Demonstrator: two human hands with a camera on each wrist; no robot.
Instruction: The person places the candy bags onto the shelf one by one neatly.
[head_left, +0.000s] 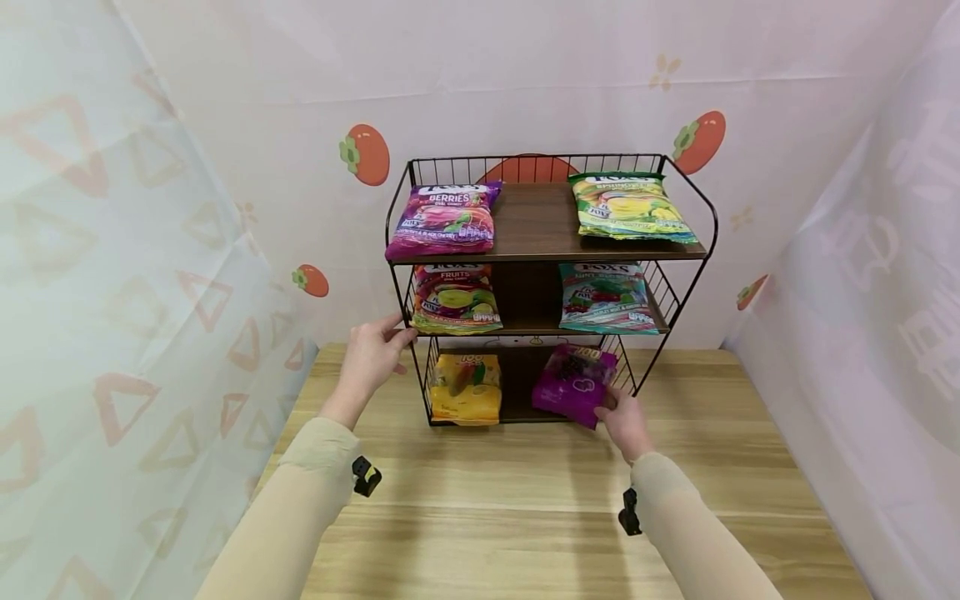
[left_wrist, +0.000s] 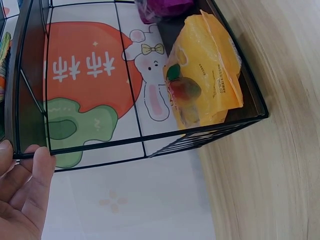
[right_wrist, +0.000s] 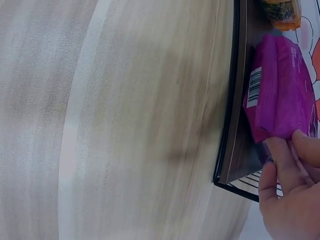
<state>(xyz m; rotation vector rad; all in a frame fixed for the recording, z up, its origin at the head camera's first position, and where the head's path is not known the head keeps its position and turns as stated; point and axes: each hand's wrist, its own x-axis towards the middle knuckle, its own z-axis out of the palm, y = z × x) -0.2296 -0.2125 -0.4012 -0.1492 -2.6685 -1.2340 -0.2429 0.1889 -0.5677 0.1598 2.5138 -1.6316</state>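
Note:
A three-tier wire rack (head_left: 534,257) with dark wooden shelves stands against the wall. My left hand (head_left: 372,357) holds its left side at the middle shelf, thumb and fingers around the frame in the left wrist view. With my right hand (head_left: 627,423) I pinch the lower right corner of a purple candy bag (head_left: 573,385). This bag sits tilted on the right of the bottom shelf, and its barcode side shows in the right wrist view. On the left of the same shelf is a yellow candy bag (head_left: 466,390) with a mango picture.
On the top shelf lie a pink-purple berries bag (head_left: 447,220) and a yellow-green bag (head_left: 632,207). The middle shelf bears a fruits bag (head_left: 454,300) and a teal bag (head_left: 607,298). Wooden tabletop (head_left: 480,517) extends in front; patterned sheets (head_left: 255,100) surround the rack.

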